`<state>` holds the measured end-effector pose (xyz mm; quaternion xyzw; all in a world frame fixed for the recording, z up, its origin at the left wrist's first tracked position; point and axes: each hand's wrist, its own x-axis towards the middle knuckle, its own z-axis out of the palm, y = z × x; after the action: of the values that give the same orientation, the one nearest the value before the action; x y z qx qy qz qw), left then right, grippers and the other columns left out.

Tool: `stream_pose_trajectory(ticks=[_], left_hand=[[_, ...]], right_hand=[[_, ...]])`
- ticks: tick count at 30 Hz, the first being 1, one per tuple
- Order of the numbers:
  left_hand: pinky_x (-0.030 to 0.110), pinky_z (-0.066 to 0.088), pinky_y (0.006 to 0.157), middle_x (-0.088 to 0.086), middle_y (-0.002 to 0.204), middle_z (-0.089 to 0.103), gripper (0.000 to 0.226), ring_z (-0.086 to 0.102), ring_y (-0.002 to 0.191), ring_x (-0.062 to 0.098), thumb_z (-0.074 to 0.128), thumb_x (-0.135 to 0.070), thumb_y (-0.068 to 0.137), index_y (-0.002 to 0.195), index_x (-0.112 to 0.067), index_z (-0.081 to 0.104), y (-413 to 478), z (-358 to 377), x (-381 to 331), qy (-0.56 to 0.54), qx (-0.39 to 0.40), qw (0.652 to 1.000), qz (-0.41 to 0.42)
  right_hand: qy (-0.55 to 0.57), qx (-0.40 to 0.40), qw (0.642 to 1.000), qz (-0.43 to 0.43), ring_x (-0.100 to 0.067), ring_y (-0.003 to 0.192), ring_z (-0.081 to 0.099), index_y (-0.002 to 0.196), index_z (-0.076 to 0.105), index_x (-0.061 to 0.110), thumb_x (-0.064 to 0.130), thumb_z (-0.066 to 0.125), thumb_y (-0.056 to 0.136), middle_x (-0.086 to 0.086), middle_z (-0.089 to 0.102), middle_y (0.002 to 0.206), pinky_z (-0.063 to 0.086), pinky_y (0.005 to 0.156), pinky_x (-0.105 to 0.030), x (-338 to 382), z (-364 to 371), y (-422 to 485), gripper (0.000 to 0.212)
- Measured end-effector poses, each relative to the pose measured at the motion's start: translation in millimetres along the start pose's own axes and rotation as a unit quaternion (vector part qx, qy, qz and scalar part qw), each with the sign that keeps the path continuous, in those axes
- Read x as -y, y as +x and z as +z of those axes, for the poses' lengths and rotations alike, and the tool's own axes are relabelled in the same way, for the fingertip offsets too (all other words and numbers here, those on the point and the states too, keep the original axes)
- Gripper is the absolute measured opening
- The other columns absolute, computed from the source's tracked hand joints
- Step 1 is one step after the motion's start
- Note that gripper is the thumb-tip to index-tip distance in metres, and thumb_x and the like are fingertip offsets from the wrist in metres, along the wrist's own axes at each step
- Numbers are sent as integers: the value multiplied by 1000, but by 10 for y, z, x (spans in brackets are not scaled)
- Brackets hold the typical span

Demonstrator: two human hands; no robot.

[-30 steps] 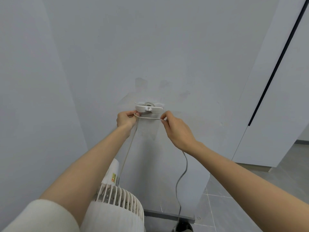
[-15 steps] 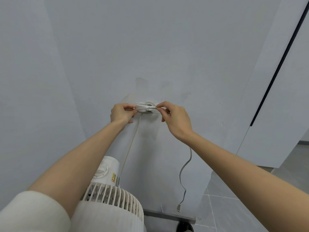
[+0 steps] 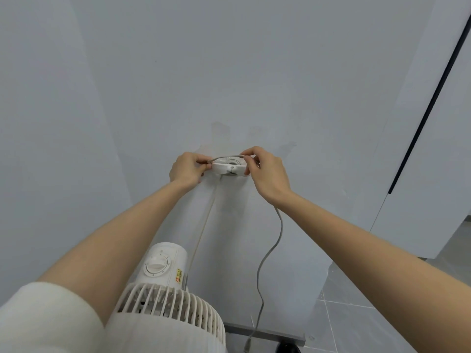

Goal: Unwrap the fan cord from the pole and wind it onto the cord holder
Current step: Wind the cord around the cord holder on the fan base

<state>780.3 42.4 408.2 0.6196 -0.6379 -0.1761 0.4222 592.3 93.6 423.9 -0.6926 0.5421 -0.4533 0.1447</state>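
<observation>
A white cord holder is fixed to the grey wall at hand height. The grey fan cord arches over the top of the holder between my two hands. My left hand pinches the cord at the holder's left end. My right hand pinches it at the right end. One stretch of cord runs down from the left side to the white fan below. The loose end hangs from my right hand, its plug near the floor. The fan's pole is hidden.
The fan's motor housing with its dial and grille stand close beneath my left arm. A white cabinet door with a black vertical strip is at the right. Grey floor tiles show at the lower right.
Both hands rose from below the holder to its top, carrying the cord up and over it. The hanging end and plug lifted off the floor.
</observation>
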Motion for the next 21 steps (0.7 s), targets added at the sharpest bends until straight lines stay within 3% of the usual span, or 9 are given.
stream_pose_trajectory(ticks=[6, 11, 15, 21], left_hand=[[39, 56, 83, -7, 90, 75, 12, 66, 90, 17, 67, -24, 82, 87, -29, 76, 110, -133, -200, 69, 24, 996, 43], [25, 43, 72, -4, 98, 75, 15, 65, 95, 17, 66, -24, 82, 92, -27, 77, 64, -65, -320, 103, -23, 992, 69], [28, 51, 80, -2, 97, 75, 17, 66, 97, 17, 66, -17, 78, 90, -22, 77, 49, -66, -455, 119, -19, 989, 92], [32, 54, 76, 4, 86, 75, 13, 68, 88, 23, 65, -14, 74, 83, -17, 75, 28, 34, -550, 150, -27, 982, 112]], right_hand=[[19, -21, 999, 18, -9, 57, 48, 103, 60, 23, 29, 43, 99, 5, 65, 77, 39, 59, -30, -10, -123, 32, 19], [33, -52, 997, 45, -9, 58, 49, 96, 55, 24, 29, 43, 98, 7, 64, 74, 41, 60, -31, -92, -252, 29, 13], [67, -85, 990, 92, -8, 60, 48, 94, 59, 21, 28, 48, 95, 9, 65, 72, 41, 62, -31, -169, -344, 42, 13], [88, -118, 980, 136, -11, 71, 55, 93, 60, 16, 24, 48, 94, 10, 66, 71, 45, 67, -31, -230, -440, 61, 14]])
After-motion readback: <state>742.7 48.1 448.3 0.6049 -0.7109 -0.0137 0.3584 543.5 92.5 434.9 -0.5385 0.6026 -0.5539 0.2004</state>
